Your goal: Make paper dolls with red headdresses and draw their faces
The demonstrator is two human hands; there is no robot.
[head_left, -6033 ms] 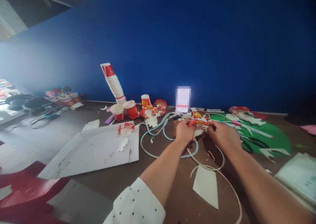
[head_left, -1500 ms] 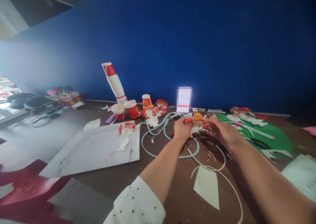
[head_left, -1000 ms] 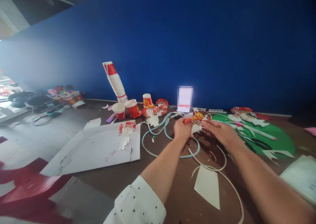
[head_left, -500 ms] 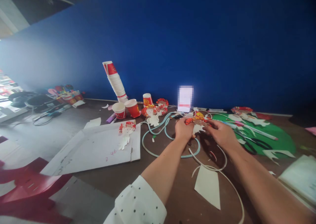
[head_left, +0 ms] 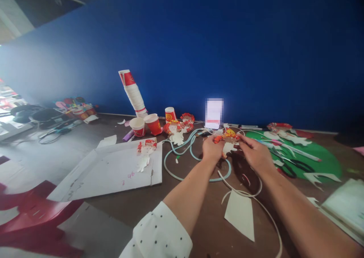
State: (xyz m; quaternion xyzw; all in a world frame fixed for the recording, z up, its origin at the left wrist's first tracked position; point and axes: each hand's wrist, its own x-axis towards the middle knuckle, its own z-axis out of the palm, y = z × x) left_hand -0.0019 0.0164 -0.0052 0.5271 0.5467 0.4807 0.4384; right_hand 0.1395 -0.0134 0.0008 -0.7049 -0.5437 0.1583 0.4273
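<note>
Between my hands is a paper cutout figure (head_left: 229,147), with a white lower part and a red and yellow crinkled top. My left hand (head_left: 213,148) is closed on its left edge. At its upper right edge, the thumb and fingers of my right hand (head_left: 254,148) pinch the red rim. Similar paper figures lie close by: one (head_left: 144,157) on the white board (head_left: 108,170), others (head_left: 176,132) beside the paper cups. A pale blue cable (head_left: 167,167) loops beneath my hands.
A lit phone (head_left: 214,114) stands against the blue partition (head_left: 182,53). Scissors (head_left: 295,167) and markers lie on a green round sheet (head_left: 327,161) at right. A leaning cup stack (head_left: 133,95) rises behind two paper cups. Nearer me are a white paper scrap (head_left: 240,216) and a white cable (head_left: 273,220).
My right hand has shifted very slightly at the figure's right edge, and the figure's white part shows a little more. My left hand keeps its hold.
</note>
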